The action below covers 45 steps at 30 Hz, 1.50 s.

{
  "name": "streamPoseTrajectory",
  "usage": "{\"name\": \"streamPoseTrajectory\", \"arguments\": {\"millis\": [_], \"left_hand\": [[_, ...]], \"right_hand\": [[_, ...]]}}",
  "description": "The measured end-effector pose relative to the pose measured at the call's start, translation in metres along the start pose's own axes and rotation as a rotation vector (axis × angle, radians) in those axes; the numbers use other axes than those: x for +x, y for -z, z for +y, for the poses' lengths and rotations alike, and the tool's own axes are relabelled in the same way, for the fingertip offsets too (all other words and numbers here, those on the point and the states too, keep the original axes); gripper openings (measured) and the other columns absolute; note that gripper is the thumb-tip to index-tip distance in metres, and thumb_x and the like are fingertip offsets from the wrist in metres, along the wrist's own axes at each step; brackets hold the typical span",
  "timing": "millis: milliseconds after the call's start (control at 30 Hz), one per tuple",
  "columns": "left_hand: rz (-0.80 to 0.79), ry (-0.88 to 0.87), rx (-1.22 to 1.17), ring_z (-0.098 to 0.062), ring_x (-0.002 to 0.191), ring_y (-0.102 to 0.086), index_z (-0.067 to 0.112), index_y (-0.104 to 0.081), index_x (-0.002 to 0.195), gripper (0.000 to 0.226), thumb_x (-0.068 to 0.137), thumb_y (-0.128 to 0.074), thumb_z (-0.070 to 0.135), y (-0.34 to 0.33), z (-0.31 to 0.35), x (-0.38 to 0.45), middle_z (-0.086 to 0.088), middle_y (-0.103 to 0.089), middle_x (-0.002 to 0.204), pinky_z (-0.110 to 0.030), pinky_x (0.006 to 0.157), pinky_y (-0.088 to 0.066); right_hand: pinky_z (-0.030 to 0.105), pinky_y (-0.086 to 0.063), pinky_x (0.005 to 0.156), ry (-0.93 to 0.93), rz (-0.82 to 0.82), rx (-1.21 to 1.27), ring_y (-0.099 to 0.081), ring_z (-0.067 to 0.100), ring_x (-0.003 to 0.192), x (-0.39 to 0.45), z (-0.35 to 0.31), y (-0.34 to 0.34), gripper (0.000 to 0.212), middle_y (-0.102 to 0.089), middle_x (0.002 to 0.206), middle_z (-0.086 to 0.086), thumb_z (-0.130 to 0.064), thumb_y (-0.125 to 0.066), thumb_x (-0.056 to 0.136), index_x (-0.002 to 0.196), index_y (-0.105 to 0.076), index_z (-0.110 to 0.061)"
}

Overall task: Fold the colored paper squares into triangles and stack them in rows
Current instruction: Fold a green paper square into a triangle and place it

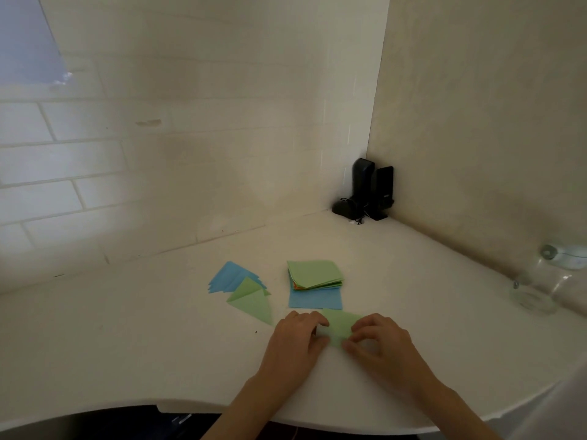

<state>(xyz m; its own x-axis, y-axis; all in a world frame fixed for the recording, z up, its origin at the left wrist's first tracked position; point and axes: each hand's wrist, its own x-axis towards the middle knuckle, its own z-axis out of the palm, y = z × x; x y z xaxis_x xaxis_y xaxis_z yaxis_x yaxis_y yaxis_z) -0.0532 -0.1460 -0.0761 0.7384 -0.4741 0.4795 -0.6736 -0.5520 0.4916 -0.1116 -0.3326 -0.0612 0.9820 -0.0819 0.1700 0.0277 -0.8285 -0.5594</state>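
Note:
A green paper [340, 325] lies on the white table between my two hands, partly folded. My left hand [297, 339] presses on its left part with curled fingers. My right hand [378, 339] pinches its right corner between thumb and fingers. To the left lie folded green triangles [254, 301] overlapping a row of blue triangles [230, 277]. Behind the hands stands a stack of paper squares [314, 274] with green on top, resting on a blue square [314, 301].
The white table [143, 328] sits in a tiled wall corner. Black devices with a cable [368, 192] stand in the far corner. A clear glass object [536, 290] and a small white item [568, 257] are at the right wall. The table's front edge curves near me.

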Motion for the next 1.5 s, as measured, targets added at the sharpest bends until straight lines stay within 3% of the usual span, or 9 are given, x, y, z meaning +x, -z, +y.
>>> {"name": "streamPoseTrajectory", "arguments": {"millis": [133, 367, 500, 633, 867, 1067, 1200, 1400, 1500], "left_hand": [[0.027, 0.034, -0.008, -0.010, 0.080, -0.047, 0.025, -0.057, 0.106, 0.026, 0.082, -0.063, 0.034, -0.003, 0.003, 0.003, 0.007, -0.053, 0.079, -0.026, 0.073, -0.040], [0.008, 0.133, -0.021, -0.010, 0.076, -0.045, 0.025, -0.054, 0.103, 0.038, 0.075, -0.068, 0.047, -0.009, 0.003, 0.011, 0.016, -0.046, 0.067, -0.027, 0.072, -0.042], [-0.047, 0.238, -0.124, -0.009, 0.075, -0.048, 0.029, -0.051, 0.098, 0.037, 0.071, -0.074, 0.038, -0.007, 0.002, 0.016, 0.014, -0.049, 0.070, -0.029, 0.073, -0.044], [-0.074, 0.280, -0.221, -0.002, 0.070, -0.045, 0.025, -0.054, 0.094, 0.032, 0.070, -0.076, 0.025, -0.003, -0.003, 0.018, 0.008, -0.053, 0.079, -0.015, 0.067, -0.039], [-0.106, 0.287, -0.308, -0.003, 0.066, -0.049, 0.019, -0.063, 0.081, 0.020, 0.069, -0.074, 0.006, 0.008, -0.007, 0.018, 0.006, -0.057, 0.076, -0.010, 0.065, -0.041], [-0.103, 0.225, -0.210, -0.005, 0.068, -0.051, 0.022, -0.070, 0.076, 0.015, 0.074, -0.069, 0.007, 0.005, -0.005, 0.017, 0.002, -0.058, 0.078, -0.012, 0.067, -0.040], [-0.082, 0.089, -0.010, -0.012, 0.079, -0.046, 0.019, -0.068, 0.085, 0.023, 0.087, -0.049, 0.032, 0.000, 0.000, 0.008, 0.001, -0.055, 0.080, -0.021, 0.071, -0.034], [-0.030, -0.023, 0.270, -0.014, 0.081, -0.050, 0.023, -0.067, 0.094, 0.055, 0.075, -0.042, 0.069, -0.002, 0.028, -0.008, 0.006, -0.058, 0.086, -0.030, 0.070, -0.042], [0.000, -0.008, 0.314, -0.011, 0.072, -0.053, 0.027, -0.064, 0.080, 0.048, 0.068, -0.047, 0.071, -0.005, 0.037, -0.013, 0.011, -0.058, 0.077, -0.025, 0.064, -0.039]], "right_hand": [[0.031, -0.032, 0.080, -0.058, 0.102, -0.004, -0.048, 0.002, 0.094, 0.001, -0.003, -0.009, 0.024, -0.054, 0.093, -0.022, -0.047, -0.068, 0.076, 0.059, -0.051, -0.044], [0.029, -0.029, 0.074, -0.079, 0.176, -0.055, -0.046, 0.003, 0.089, 0.001, -0.005, -0.014, 0.028, -0.049, 0.090, -0.017, -0.061, -0.066, 0.069, 0.062, -0.057, -0.035], [0.028, -0.033, 0.079, -0.122, 0.133, -0.019, -0.044, 0.006, 0.093, 0.003, -0.003, -0.011, 0.029, -0.044, 0.096, -0.016, -0.061, -0.069, 0.065, 0.074, -0.054, -0.039], [0.031, -0.036, 0.087, -0.175, 0.031, -0.002, -0.044, 0.010, 0.099, 0.010, -0.003, -0.007, 0.040, -0.040, 0.103, -0.011, -0.059, -0.072, 0.063, 0.089, -0.047, -0.042], [0.033, -0.038, 0.088, -0.164, -0.087, 0.058, -0.044, 0.011, 0.097, 0.012, -0.002, 0.001, 0.037, -0.045, 0.099, -0.019, -0.062, -0.057, 0.051, 0.084, -0.043, -0.054], [0.022, -0.042, 0.084, -0.179, -0.125, 0.142, -0.050, 0.009, 0.092, 0.011, -0.003, 0.012, 0.037, -0.052, 0.097, -0.018, -0.036, -0.076, 0.064, 0.093, -0.057, -0.047], [0.004, -0.038, 0.066, -0.182, -0.047, 0.170, -0.053, 0.004, 0.074, 0.008, -0.004, 0.013, 0.028, -0.061, 0.093, -0.003, -0.008, -0.064, 0.081, 0.099, -0.068, -0.030], [-0.001, -0.037, 0.066, -0.174, 0.002, 0.107, -0.054, 0.002, 0.070, -0.005, -0.017, 0.013, 0.034, -0.063, 0.090, -0.007, -0.007, -0.056, 0.079, 0.104, -0.070, -0.025], [-0.004, -0.036, 0.067, -0.164, -0.004, 0.125, -0.057, -0.001, 0.071, -0.009, -0.024, 0.013, 0.034, -0.067, 0.089, -0.010, -0.009, -0.058, 0.076, 0.102, -0.071, -0.027]]}}
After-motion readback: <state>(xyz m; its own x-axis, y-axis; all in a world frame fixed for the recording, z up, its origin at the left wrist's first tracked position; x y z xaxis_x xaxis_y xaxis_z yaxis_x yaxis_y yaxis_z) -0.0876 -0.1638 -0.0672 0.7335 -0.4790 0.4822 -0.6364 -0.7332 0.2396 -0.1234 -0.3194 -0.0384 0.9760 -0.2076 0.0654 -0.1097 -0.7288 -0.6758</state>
